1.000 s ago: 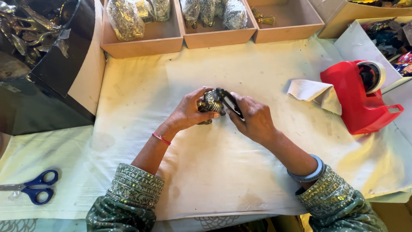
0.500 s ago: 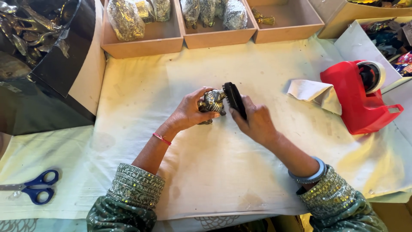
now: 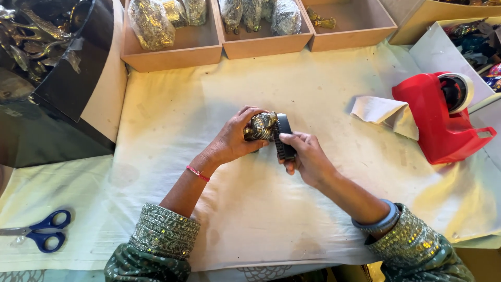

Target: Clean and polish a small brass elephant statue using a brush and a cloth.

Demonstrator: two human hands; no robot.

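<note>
1. Head view, middle of the frame: the left hand [image 3: 235,138] grips a small shiny brass piece [image 3: 260,127]. The right hand [image 3: 308,159] grips a black brush [image 3: 283,137].
2. A second ago the brush was mostly hidden behind the fingers. Now it stands up tall against the brass piece, touching it. It looks like the scrubbing is underway.
3. Top of the frame: three tan cardboard trays [image 3: 172,52] sit in a row. The two on the left hold shiny wrapped bundles [image 3: 150,23]. The right one holds one small brass bit [image 3: 323,21].
4. Right side: a red tape holder [image 3: 438,117]. Lower left: blue scissors [image 3: 42,235].
</note>
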